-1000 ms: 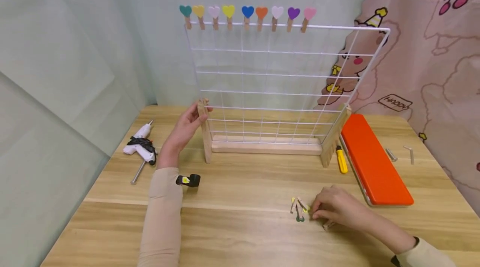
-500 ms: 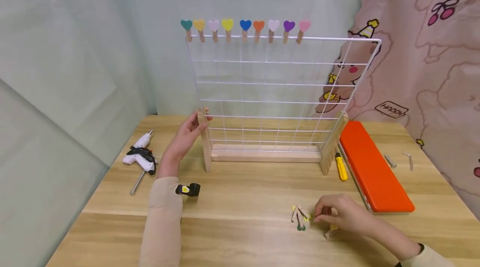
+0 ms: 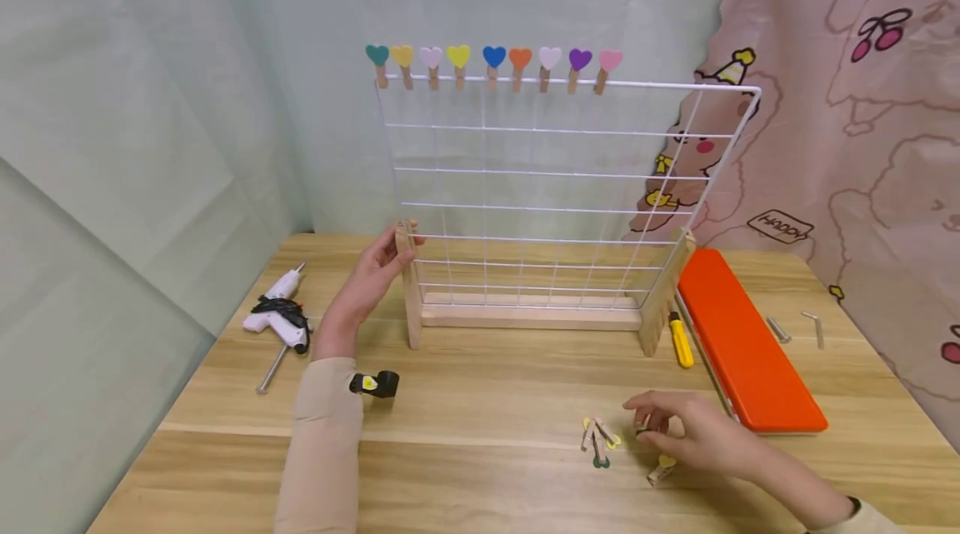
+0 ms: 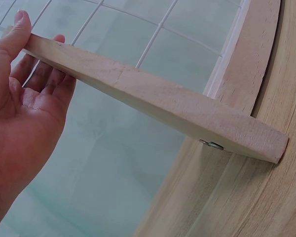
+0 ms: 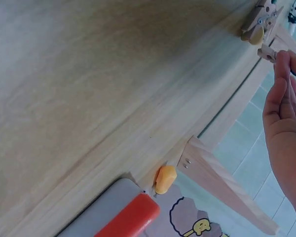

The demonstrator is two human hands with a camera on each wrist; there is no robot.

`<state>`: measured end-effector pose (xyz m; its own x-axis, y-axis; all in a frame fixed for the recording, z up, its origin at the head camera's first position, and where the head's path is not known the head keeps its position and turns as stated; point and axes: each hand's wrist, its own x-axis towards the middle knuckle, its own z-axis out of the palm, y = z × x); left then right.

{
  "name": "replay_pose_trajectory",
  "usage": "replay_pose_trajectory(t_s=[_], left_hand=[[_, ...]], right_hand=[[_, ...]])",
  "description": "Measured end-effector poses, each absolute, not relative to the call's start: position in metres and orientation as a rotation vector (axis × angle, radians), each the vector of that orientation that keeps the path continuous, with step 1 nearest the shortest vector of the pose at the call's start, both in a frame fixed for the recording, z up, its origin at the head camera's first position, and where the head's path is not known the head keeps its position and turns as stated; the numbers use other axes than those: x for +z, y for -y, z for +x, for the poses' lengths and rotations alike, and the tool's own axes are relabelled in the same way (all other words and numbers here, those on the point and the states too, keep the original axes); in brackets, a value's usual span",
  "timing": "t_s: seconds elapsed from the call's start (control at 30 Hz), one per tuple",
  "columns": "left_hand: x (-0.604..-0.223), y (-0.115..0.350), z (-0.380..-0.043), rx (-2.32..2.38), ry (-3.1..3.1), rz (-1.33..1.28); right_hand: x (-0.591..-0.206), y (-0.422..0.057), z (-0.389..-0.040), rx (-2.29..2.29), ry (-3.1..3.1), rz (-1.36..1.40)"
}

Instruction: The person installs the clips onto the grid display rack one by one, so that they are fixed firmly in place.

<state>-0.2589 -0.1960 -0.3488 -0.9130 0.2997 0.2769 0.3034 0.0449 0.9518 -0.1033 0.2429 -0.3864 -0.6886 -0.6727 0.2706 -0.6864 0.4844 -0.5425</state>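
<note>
A white wire grid (image 3: 532, 184) stands in a wooden frame, its top bar lined with several clothespins (image 3: 494, 59) bearing coloured hearts. My left hand (image 3: 371, 271) grips the upper end of the left wooden post (image 3: 412, 301); in the left wrist view the thumb lies on one side of that post (image 4: 153, 94) and the fingers on the other. Above the tabletop at right, my right hand (image 3: 697, 434) pinches a small wooden clothespin (image 5: 267, 53), whose far end the fingers hide. Several loose clothespins (image 3: 598, 439) lie left of this hand, and a yellow-hearted clothespin (image 3: 662, 470) lies below it.
An orange-red case (image 3: 750, 342) lies right of the frame, with a yellow-handled screwdriver (image 3: 680, 342) between them. Beyond the case are a bolt (image 3: 778, 329) and a hex key (image 3: 817, 327). At left lie a glue gun (image 3: 279, 309) and a metal rod (image 3: 272, 369).
My right hand has lifted a little off the tabletop with the clothespin, uncovering the yellow-hearted one below. My left hand keeps its grip on the post. The head view has tilted upward.
</note>
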Motion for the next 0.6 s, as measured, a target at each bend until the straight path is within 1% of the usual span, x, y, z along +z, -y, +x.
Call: replay_pose_trajectory(t_s=[0.13,0.27,0.4,0.6], left_hand=[[-0.338,0.193,-0.250,-2.064,2.291,-0.631],[-0.331,0.192,-0.244,-2.070,2.295,-0.610],[-0.331,0.191,-0.244,-2.072,2.296,-0.614],[-0.332,0.192,-0.245,-2.072,2.303,-0.619]], right_hand=[[-0.381,-0.243,-0.108,0.991,2.666,1.239],[-0.364,-0.237,-0.124,0.955,2.553,1.283],[-0.329,-0.229,-0.143,0.907,2.468,1.283],[-0.256,-0.214,-0.176,0.812,2.308,1.336]])
